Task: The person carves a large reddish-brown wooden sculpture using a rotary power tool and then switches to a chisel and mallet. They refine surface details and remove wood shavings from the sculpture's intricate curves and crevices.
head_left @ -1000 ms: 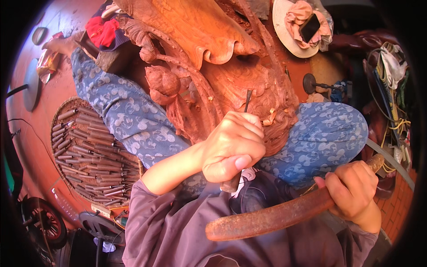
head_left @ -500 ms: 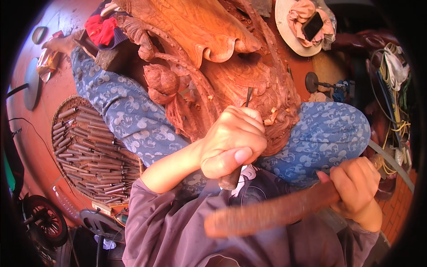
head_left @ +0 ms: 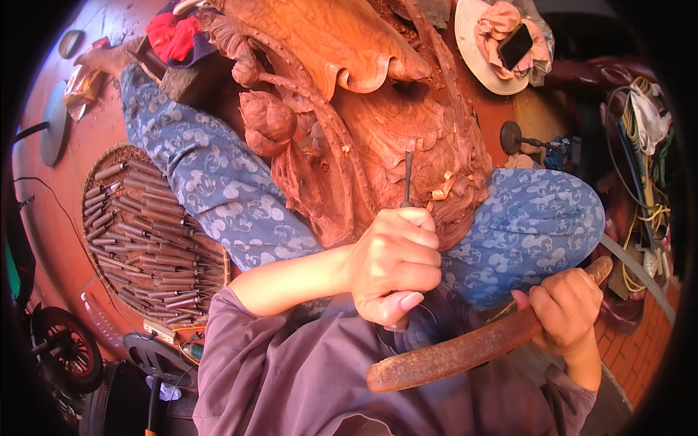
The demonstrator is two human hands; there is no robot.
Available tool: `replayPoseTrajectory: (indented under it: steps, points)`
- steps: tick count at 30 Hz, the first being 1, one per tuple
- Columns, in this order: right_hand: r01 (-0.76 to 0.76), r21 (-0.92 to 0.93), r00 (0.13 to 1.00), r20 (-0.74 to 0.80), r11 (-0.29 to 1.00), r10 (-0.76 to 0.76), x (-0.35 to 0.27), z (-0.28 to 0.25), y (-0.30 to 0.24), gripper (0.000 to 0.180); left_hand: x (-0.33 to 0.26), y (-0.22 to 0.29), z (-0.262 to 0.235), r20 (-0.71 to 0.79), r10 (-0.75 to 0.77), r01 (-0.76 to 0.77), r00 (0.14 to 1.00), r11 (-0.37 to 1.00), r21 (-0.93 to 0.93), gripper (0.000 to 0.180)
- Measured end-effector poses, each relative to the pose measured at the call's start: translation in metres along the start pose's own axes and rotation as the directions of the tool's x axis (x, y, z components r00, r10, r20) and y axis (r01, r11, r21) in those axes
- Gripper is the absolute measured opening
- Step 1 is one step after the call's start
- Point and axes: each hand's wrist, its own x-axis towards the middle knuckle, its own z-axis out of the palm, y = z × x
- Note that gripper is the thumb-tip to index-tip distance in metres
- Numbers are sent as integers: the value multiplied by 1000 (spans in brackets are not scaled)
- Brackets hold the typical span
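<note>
My left hand [head_left: 396, 265] is shut round the handle of a thin metal chisel [head_left: 408, 176], whose blade points up into the lower edge of a large reddish wood carving [head_left: 349, 109] resting between my legs. Pale wood chips [head_left: 441, 190] lie beside the blade tip. My right hand [head_left: 567, 312] grips a long curved wooden club [head_left: 465, 352] by one end. Its thick end lies low, just below my left hand.
A round woven tray of several chisels [head_left: 145, 240] lies at my left. My legs in blue patterned trousers [head_left: 218, 189] flank the carving. A straw hat holding cloth and a phone [head_left: 502, 43] sits at the top right. Cables and tools [head_left: 640, 145] crowd the right edge.
The club was blurred in motion half a second ago and now sits still just below my left hand. The left hand keeps the chisel on the same spot of the carving.
</note>
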Motion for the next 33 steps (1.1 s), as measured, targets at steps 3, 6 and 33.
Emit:
replayPoseTrajectory:
  steps: [3, 6, 33]
  points:
    - [20, -14, 1000, -11, 1000, -20, 4, -1, -3, 25, -2, -3, 1, -19, 5, -6, 1000, 999, -34, 29]
    - [30, -13, 999, -10, 999, -30, 8, -3, -5, 25, -1, -5, -1, -29, -1, 0, 1000, 998, -64, 29]
    - [142, -144, 986, -69, 979, -153, -6, 8, 4, 26, -4, -16, 4, -26, 40, -38, 999, 997, 66, 33]
